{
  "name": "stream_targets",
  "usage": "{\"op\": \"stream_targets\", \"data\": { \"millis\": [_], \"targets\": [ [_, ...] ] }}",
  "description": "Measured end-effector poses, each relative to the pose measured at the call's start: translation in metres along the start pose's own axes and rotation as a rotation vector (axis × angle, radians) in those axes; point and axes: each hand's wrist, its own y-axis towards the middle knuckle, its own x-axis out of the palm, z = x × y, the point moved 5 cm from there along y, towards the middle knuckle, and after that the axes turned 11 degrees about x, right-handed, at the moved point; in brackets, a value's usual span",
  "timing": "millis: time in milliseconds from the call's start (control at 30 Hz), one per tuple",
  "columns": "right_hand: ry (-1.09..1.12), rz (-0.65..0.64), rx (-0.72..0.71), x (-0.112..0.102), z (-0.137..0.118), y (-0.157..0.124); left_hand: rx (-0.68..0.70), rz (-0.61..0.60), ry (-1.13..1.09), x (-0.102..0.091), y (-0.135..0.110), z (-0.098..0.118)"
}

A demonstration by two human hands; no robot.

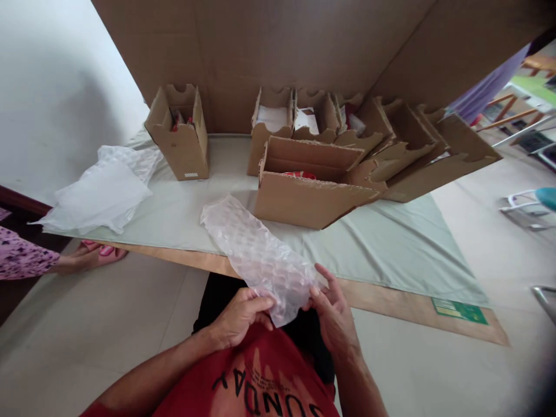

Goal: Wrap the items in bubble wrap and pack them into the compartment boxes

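- Pinching bubble wrap (260, 249) low-center with left hand (240, 315) and right hand (334, 313)
- Could rip if yanked, tbh
- Might snag on mid-frame carton (299, 204) if swung up

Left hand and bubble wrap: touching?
Touching. The head view shows the left hand pinching the near end of the bubble wrap, its thumb laid over the sheet's edge with no gap visible.

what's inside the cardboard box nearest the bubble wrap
Part of a red item shows inside the cardboard box, just past the rim of its near wall. That wall covers the item's lower part, so anything deeper can't be seen.
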Motion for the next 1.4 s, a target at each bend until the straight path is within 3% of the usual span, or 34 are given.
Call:
{"op": "stream_targets", "data": {
  "millis": [133,233,333,467,533,600,700,800,933,1133,1267,1400],
  "targets": [
    [0.107,0.115,-0.033,-0.011,0.002,0.003,-0.057,-0.229,0.29,0.026,0.003,-0.008],
    [-0.022,0.233,-0.134,-0.035,-0.01,0.015,-0.075,-0.383,0.511,0.027,-0.004,-0.003],
    [-0.194,0.31,-0.215,-0.068,-0.029,0.034,0.118,-0.298,0.775,0.013,-0.004,0.02],
    [-0.236,0.376,-0.247,-0.101,-0.045,0.059,0.732,-0.141,1.124,0.012,0.005,0.063],
    [-0.235,0.417,-0.243,-0.106,-0.047,0.064,0.933,-0.108,1.317,0.019,0.014,0.071],
    [-0.261,0.429,-0.225,-0.106,-0.043,0.066,0.962,-0.078,1.523,0.022,0.026,0.07],
    [-0.331,0.409,-0.192,-0.102,-0.036,0.068,0.835,-0.052,1.738,0.013,0.041,0.062],
    [-0.385,0.433,-0.211,-0.101,-0.034,0.069,0.764,-0.092,1.819,-0.008,0.041,0.057],
    [-0.447,0.482,-0.248,-0.102,-0.039,0.071,0.804,-0.158,1.864,-0.043,0.029,0.06],
    [-0.442,0.485,-0.245,-0.104,-0.039,0.074,0.91,-0.052,1.754,-0.083,0.01,0.082],
    [-0.425,0.503,-0.247,-0.105,-0.037,0.075,1.013,0.118,1.634,-0.084,-0.004,0.101],
    [-0.421,0.524,-0.282,-0.106,-0.035,0.075,1.12,0.218,1.539,-0.052,-0.009,0.107]
  ]
}}
